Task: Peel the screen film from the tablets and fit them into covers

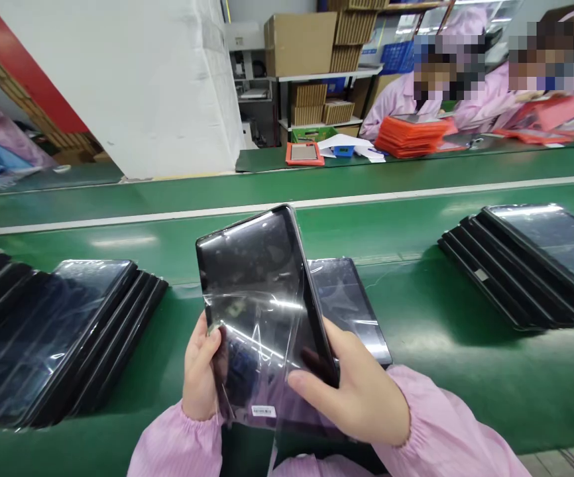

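Between my two hands is a black tablet, tilted up towards me, with loose clear film over its lower part and a small white barcode label near its bottom edge. My left hand grips its left edge, thumb on the front. My right hand holds the right edge, its thumb pressed on the film and its other fingers hidden behind. Partly covered by the held one, a second tablet lies flat on the green surface behind it.
Slanted stacks of black tablets lie on the green bench: a left stack and a right stack. Across the bench are a pile of orange-red sleeves, a white pillar, shelves with cardboard boxes, and co-workers in pink.
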`<state>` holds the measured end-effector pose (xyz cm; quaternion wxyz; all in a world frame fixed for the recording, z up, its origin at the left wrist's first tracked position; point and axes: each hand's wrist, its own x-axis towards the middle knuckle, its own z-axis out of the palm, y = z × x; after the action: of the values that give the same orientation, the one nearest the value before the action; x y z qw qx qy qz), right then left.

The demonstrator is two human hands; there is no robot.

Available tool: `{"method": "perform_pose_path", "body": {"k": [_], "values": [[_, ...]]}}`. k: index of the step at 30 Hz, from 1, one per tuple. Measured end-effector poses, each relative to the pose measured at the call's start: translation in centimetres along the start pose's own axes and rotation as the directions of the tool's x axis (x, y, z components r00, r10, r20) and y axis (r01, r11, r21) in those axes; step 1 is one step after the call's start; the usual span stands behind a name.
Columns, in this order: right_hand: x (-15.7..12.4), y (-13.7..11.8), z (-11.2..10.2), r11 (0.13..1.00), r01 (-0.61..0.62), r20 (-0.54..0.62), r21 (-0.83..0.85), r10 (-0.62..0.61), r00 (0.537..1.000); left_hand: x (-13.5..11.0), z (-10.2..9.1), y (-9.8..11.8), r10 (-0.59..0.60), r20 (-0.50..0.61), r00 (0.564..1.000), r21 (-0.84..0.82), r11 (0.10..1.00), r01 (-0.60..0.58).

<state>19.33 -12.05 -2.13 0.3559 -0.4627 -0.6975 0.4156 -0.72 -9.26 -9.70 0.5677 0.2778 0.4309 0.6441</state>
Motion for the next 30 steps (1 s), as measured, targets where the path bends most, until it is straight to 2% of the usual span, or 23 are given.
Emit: {"method": "perform_pose_path", "body": {"k": [5, 13, 18, 22, 26, 30], "values": [[-0.4, -0.2, 0.4, 0.998, -0.054, -0.002, -0.023, 0.054, 0.999, -0.5, -0.4, 0.0, 0.005, -0.033, 0.999, 0.006, 1.000, -0.004], [-0.5, -0.2, 0.7, 0.998, -0.057, 0.008, 0.000, 0.057, 0.998, -0.5, -1.4, 0.1, 0.030, -0.051, 0.998, 0.005, 1.000, -0.030], [-0.7, -0.8, 0.8, 0.992, -0.125, -0.029, 0.029, 0.126, 0.992, -1.5, -1.3, 0.6, -0.092, -0.081, 0.992, -0.032, 0.995, 0.090], [-0.7, -0.9, 0.9, 0.990, -0.140, -0.032, 0.028, 0.141, 0.990, -1.7, -1.2, 1.0, -0.083, -0.086, 0.993, -0.016, 0.996, 0.082], [-0.5, -0.4, 0.8, 0.994, -0.098, -0.015, 0.040, 0.099, 0.995, -1.5, -1.5, 0.8, -0.079, -0.094, 0.992, 0.016, 0.997, 0.081], [0.3, 0.8, 0.5, 0.997, -0.056, 0.033, 0.051, 0.054, 0.998, -1.0, -2.1, 0.4, -0.228, -0.197, 0.954, 0.020, 0.971, 0.237]]}}
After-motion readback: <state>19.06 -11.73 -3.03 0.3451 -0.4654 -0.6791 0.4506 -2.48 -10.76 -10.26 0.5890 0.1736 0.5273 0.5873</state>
